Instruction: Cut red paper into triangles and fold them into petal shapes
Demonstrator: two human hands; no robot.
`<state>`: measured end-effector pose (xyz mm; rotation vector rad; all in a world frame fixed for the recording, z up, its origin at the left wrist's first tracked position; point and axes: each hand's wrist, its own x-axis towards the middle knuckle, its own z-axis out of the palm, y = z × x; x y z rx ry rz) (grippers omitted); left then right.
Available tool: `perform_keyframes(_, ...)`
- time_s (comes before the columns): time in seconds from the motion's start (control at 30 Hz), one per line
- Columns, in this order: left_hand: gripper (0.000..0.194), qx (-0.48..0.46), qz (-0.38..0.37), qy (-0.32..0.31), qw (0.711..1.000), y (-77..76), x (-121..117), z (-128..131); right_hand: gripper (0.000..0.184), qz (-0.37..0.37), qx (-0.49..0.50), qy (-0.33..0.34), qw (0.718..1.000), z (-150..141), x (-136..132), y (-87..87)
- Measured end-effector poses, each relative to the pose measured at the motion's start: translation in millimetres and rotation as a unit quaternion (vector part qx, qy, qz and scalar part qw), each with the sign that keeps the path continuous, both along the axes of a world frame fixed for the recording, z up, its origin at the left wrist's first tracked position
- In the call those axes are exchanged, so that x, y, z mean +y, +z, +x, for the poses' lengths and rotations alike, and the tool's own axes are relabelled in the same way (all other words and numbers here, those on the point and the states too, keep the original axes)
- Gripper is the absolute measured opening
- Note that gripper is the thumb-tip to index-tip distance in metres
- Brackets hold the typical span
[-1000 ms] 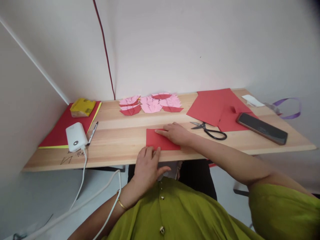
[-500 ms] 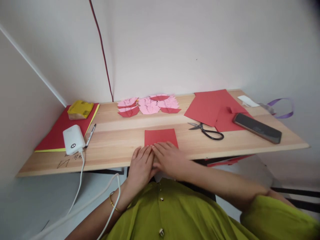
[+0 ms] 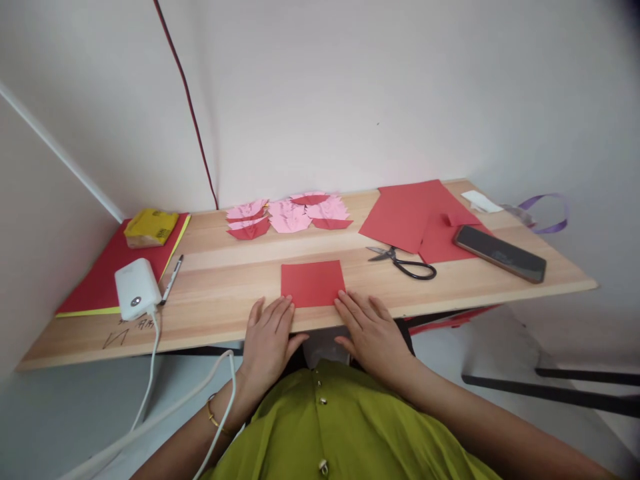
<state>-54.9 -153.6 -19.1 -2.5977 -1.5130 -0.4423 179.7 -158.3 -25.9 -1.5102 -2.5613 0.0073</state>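
Note:
A small red rectangle of paper (image 3: 313, 283) lies flat near the front edge of the wooden table (image 3: 215, 280). My left hand (image 3: 270, 333) rests at its lower left corner, fingers stretched out and the tips touching the paper. At the lower right corner lies my right hand (image 3: 373, 330), its fingers also extended and flat, thumb apart. Neither hand grips anything. Right of the paper are black-handled scissors (image 3: 400, 261), their blades a little apart and pointing left.
Pink and red cut paper pieces (image 3: 290, 215) lie along the back. Larger red sheets (image 3: 405, 217) and a phone (image 3: 500, 253) are at right. On the left are a white power bank (image 3: 136, 287) with a cable, a marker (image 3: 173, 280), a yellow packet (image 3: 150, 227) and red sheets (image 3: 100, 280).
My hands were together over the paper's near edge. They have moved apart to its two near corners, so more of the paper shows. The view has shifted slightly.

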Motion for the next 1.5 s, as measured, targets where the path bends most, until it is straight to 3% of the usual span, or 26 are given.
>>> perform_keyframes(0.23, 0.042, -0.016, 0.032, 0.005, 0.999, -1.4, -4, -8, 0.052, 0.016, -0.011, -0.012, 1.000, 20, -2, 4.1)
perform_keyframes(0.4, 0.048, -0.036, 0.025, 0.017, 0.999, 1.3, -7, -16, 0.047, 0.027, 0.022, -0.003, 0.999, 29, 4, 16.7)
perform_keyframes(0.5, 0.048, -0.060, 0.009, 0.010, 0.998, 6.4, -10, -16, 0.051, 0.038, 0.047, -0.014, 0.998, 17, 11, 25.2)
perform_keyframes(0.63, 0.046, -0.071, -0.025, -0.003, 0.997, 13.3, -12, -7, 0.058, 0.029, 0.058, 0.074, 0.995, -13, 14, 18.9)
perform_keyframes(0.7, 0.060, -0.053, -0.033, -0.001, 0.998, 14.6, -9, -1, 0.062, 0.011, 0.058, 0.103, 0.993, -25, 13, 8.7)
perform_keyframes(0.83, 0.108, 0.016, -0.061, -0.038, 0.997, 9.9, 2, 8, 0.076, 0.005, 0.055, 0.103, 0.993, -31, 12, -8.1)
perform_keyframes(0.9, 0.116, 0.041, -0.083, -0.043, 0.995, 5.2, 6, 9, 0.078, 0.015, 0.051, 0.104, 0.993, -28, 11, -11.4)
perform_keyframes(1.07, 0.110, 0.056, -0.096, -0.033, 0.993, -0.9, 4, 7, 0.066, 0.054, 0.045, 0.111, 0.991, -16, 7, -13.5)
perform_keyframes(1.2, 0.103, 0.019, -0.118, -0.073, 0.990, 8.4, -5, -1, 0.048, 0.081, 0.065, 0.113, 0.988, -5, -2, -13.9)
perform_keyframes(1.23, 0.095, -0.009, -0.126, -0.080, 0.989, 12.3, -8, -3, 0.044, 0.083, 0.075, 0.116, 0.987, -3, -4, -14.0)
perform_keyframes(1.3, 0.061, -0.109, -0.137, -0.062, 0.983, 19.9, -16, -8, 0.040, 0.085, 0.102, 0.122, 0.984, 3, -7, -14.5)
perform_keyframes(1.33, 0.041, -0.179, -0.143, -0.015, 0.973, 22.9, -20, -10, 0.040, 0.087, 0.120, 0.125, 0.981, 5, -7, -14.9)
perform_keyframes(1.4, 0.027, -0.292, -0.181, 0.095, 0.934, 25.8, -30, -12, 0.036, 0.093, 0.165, 0.130, 0.973, 9, -6, -16.0)
perform_keyframes(1.47, 0.032, -0.359, -0.290, 0.190, 0.866, 23.2, -39, -11, 0.031, 0.104, 0.214, 0.135, 0.962, 10, -4, -17.7)
perform_keyframes(1.5, 0.034, -0.404, -0.359, 0.213, 0.814, 20.1, -42, -9, 0.029, 0.109, 0.237, 0.139, 0.955, 10, -4, -18.7)
